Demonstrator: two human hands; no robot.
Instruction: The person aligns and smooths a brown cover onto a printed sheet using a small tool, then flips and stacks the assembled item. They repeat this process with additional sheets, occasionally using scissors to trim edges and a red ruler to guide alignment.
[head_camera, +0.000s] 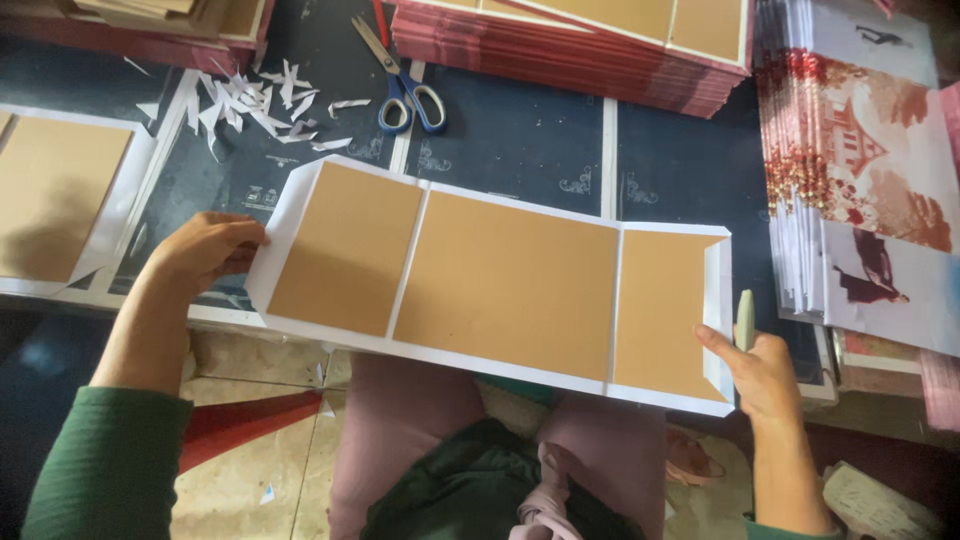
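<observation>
A long white sheet (420, 250) with three brown cardboard panels glued on it lies tilted across the dark table edge and over my lap. My left hand (205, 250) grips its left white flap. My right hand (755, 365) touches the right end of the sheet with the thumb while holding a pale green stick-like tool (745, 320) upright in its fingers. The right flap is folded over the last panel's edge.
Blue-handled scissors (405, 85) and white paper scraps (260, 105) lie at the back. Stacks of red-edged boards (580, 50) stand behind; printed red-and-white sheets (860, 170) are piled at right. Another board sheet (55, 190) lies at left.
</observation>
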